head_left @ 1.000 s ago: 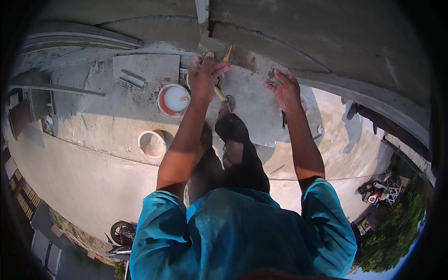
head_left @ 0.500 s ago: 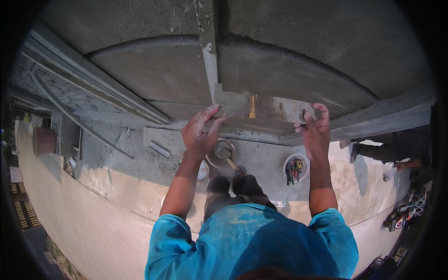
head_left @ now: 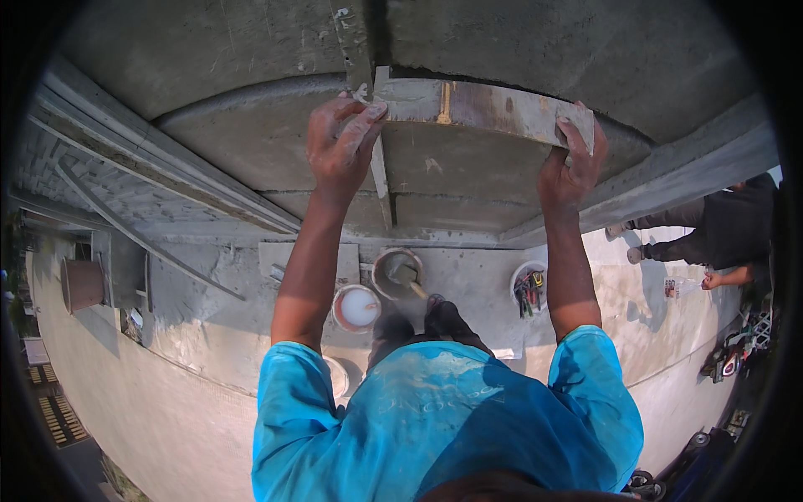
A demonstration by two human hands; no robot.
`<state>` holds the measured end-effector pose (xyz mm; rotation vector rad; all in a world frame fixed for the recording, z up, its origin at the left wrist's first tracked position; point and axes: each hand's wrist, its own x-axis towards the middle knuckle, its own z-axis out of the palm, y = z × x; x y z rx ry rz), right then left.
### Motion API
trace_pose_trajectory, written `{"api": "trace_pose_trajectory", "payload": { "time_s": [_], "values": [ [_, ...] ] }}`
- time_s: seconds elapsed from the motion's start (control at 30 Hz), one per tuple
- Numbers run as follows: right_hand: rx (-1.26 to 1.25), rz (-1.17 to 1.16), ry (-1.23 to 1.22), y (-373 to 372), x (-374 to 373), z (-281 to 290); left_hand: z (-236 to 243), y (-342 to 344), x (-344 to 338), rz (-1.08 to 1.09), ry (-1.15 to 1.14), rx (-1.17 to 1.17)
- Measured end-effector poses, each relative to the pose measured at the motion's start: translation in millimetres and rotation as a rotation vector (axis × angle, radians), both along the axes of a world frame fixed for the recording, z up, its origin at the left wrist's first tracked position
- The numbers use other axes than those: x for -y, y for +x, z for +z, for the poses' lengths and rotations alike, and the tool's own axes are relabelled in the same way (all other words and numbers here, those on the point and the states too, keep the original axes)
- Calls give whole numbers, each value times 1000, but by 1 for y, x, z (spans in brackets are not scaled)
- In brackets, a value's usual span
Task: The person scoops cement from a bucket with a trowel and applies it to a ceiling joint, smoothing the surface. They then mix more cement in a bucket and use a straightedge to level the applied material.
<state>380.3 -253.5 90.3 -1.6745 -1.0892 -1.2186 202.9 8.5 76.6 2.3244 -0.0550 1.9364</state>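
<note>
A long, thin wooden board (head_left: 485,105), worn and smeared with grey, spans the wall in front of me. A small upright tab stands at its left end, and a yellowish mark crosses it near the middle. My left hand (head_left: 341,144) pinches the left end between thumb and fingers. At the other end my right hand (head_left: 575,159) grips the board, thumb on its face. Behind it is a grey plastered wall (head_left: 284,134) with a dark curved groove (head_left: 230,99); the board lies along that groove's line. A pale vertical strip (head_left: 381,180) runs down below the left end.
Below stand a bucket with a wooden-handled tool (head_left: 386,269), a bucket of whitish liquid (head_left: 360,307) and a white bucket of hand tools (head_left: 529,291). A curved strip (head_left: 150,230) leans at left. Another person (head_left: 728,222) is at right, holding something clear.
Both hands have raised the board up the wall, from below the curved groove to its height. The right end now tilts lower. The person at right has shifted.
</note>
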Motion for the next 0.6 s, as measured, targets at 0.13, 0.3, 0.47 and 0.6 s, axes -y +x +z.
{"api": "trace_pose_trajectory", "payload": {
  "time_s": [0.13,0.3,0.47,0.6],
  "values": [
    [52,-43,-17,4,-3,4,-3,8,-1,-30,12,23],
    [210,74,-145,33,-2,0,-2,16,-9,16,49,28],
    [252,88,-128,34,-12,5,-5,20,-20,25,60,65],
    [268,90,-141,39,-14,3,2,22,-21,32,102,75]
  ]
}}
